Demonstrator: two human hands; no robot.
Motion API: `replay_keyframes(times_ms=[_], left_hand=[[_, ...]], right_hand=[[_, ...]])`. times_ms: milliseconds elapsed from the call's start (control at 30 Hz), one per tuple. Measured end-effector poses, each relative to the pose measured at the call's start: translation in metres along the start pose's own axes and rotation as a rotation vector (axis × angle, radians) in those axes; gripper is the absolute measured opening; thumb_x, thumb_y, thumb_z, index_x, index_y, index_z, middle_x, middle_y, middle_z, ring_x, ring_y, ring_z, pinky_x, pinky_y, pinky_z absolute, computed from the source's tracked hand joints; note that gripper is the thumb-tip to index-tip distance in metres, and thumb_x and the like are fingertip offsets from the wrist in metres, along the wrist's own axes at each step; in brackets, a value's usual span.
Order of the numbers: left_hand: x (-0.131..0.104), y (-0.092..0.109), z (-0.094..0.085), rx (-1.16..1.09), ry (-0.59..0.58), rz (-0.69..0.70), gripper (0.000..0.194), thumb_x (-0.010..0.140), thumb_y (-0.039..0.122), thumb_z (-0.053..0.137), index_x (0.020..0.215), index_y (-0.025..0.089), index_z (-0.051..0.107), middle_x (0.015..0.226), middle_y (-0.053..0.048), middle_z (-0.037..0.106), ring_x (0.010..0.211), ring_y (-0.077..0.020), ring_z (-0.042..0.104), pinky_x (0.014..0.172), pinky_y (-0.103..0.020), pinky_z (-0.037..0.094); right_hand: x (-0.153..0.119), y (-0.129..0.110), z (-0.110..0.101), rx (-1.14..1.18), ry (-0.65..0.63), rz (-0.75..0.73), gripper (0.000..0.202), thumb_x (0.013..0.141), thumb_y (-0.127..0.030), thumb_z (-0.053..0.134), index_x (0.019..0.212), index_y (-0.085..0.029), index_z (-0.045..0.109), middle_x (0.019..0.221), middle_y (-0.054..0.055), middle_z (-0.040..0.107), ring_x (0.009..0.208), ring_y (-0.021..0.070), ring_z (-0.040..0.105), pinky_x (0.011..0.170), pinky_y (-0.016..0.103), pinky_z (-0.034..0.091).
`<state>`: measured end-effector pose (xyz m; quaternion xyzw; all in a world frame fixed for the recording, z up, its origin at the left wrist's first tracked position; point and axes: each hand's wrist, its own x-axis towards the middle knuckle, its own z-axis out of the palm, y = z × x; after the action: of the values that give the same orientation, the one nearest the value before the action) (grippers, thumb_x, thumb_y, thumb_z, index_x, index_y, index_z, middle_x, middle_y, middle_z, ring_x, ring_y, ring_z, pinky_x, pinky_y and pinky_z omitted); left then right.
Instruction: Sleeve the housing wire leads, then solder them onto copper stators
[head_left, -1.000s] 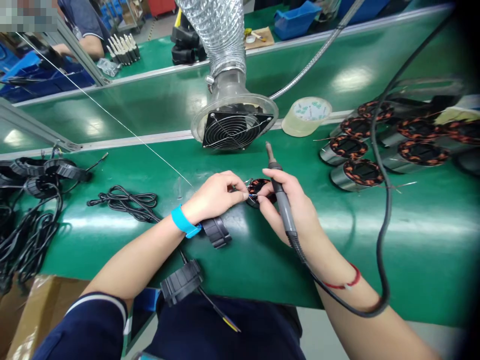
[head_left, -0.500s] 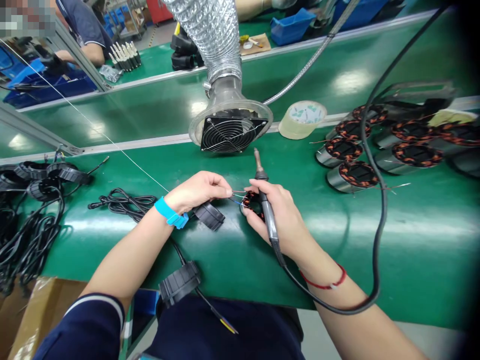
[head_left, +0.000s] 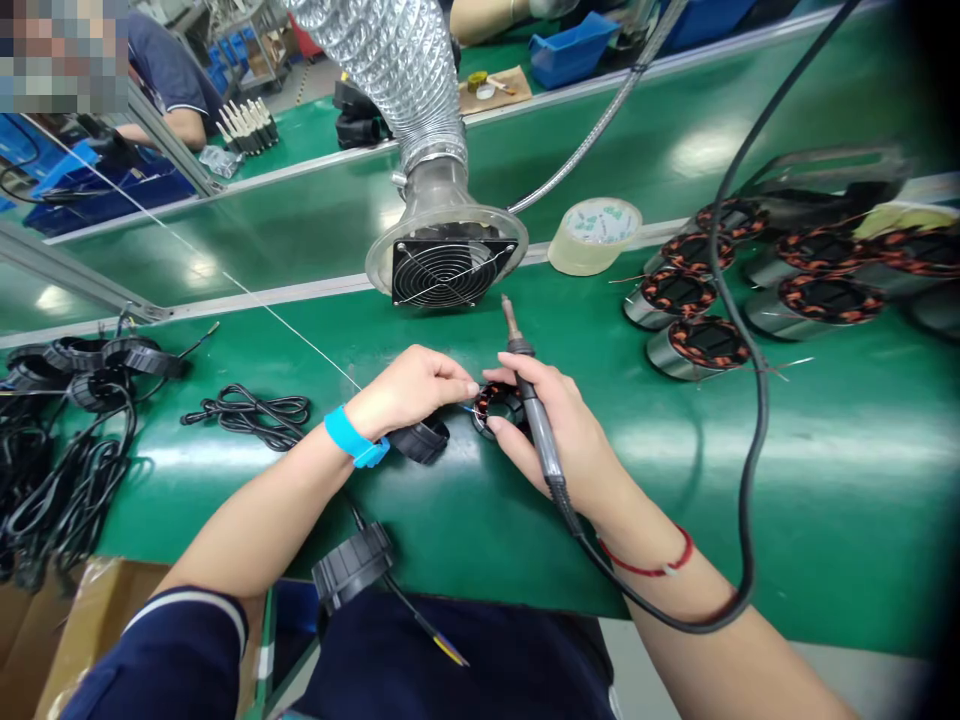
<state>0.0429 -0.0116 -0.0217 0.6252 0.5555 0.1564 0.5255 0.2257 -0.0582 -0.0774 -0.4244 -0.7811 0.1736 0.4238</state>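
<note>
My left hand (head_left: 416,390) is closed in a pinch on thin wires at the left edge of a small ring-shaped stator (head_left: 489,402) with copper windings. A blue wire shows below its fingertips. A soldering iron (head_left: 541,430) rests in my right hand (head_left: 577,440), its tip pointing away from me above the bench. The thumb and fingers of that hand also reach around the stator. Beside my left wrist lies a black round cap (head_left: 424,440). A second black cap (head_left: 352,565), with a cable through it, sits at the bench's front edge, its coloured wire ends hanging over.
A fume extractor (head_left: 454,272) hangs ahead of my hands. Wound stators in metal shells (head_left: 667,345) and a tape roll (head_left: 596,235) stand at right. Coiled cable (head_left: 255,415) and bundled cables (head_left: 67,470) lie left. A thin pale strand (head_left: 262,305) slants toward my left wrist.
My left fingers have moved right, up to the stator's edge, and less wire shows between them. The stator is tilted more upward. The view has shifted slightly.
</note>
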Motion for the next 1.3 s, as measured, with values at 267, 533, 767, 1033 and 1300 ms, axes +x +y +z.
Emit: replay_keyframes(times_ms=[267,533,767,1033,1300], left_hand=[[0.004,0.006,0.001,0.088,-0.008,0.029,0.025,0.077,0.033,0.062,0.066,0.012,0.069,0.060,0.001,0.060,0.062,-0.0111,0.050,0.065,-0.025,0.039],[0.005,0.010,0.002,-0.035,0.001,0.005,0.015,0.074,0.025,0.062,0.067,0.012,0.065,0.065,0.001,0.059,0.065,-0.0098,0.049,0.069,-0.025,0.039],[0.001,0.012,-0.008,-0.011,-0.102,-0.076,0.019,0.076,0.031,0.064,0.068,0.014,0.060,0.055,0.006,0.045,0.051,-0.0063,0.035,0.053,-0.023,0.028],[0.001,0.008,-0.005,-0.128,-0.117,-0.155,0.014,0.065,0.023,0.069,0.066,0.012,0.060,0.062,0.003,0.056,0.059,-0.0072,0.045,0.062,-0.022,0.034],[-0.001,0.011,-0.003,-0.088,-0.167,-0.138,0.015,0.070,0.027,0.067,0.070,0.012,0.063,0.064,0.003,0.057,0.062,-0.0083,0.046,0.064,-0.023,0.035]], right_hand=[[0.001,-0.002,0.002,0.001,0.020,0.012,0.053,0.080,-0.017,0.054,0.131,-0.023,0.040,0.110,0.008,0.068,0.098,0.0252,0.063,0.085,0.043,0.051],[0.001,-0.002,0.001,0.023,0.039,0.056,0.055,0.079,-0.012,0.051,0.132,-0.024,0.039,0.113,0.008,0.068,0.101,0.0234,0.065,0.087,0.041,0.051],[0.000,-0.002,-0.001,0.054,0.072,0.123,0.055,0.080,-0.013,0.050,0.132,-0.024,0.040,0.114,0.008,0.068,0.105,0.0254,0.065,0.090,0.044,0.050],[-0.001,0.001,-0.001,0.081,0.092,0.132,0.052,0.080,-0.013,0.049,0.130,-0.024,0.041,0.111,0.008,0.068,0.103,0.0239,0.066,0.089,0.043,0.051],[0.000,0.000,-0.001,0.083,0.081,0.112,0.053,0.079,-0.012,0.049,0.130,-0.024,0.041,0.110,0.007,0.068,0.100,0.0235,0.066,0.086,0.042,0.052]])
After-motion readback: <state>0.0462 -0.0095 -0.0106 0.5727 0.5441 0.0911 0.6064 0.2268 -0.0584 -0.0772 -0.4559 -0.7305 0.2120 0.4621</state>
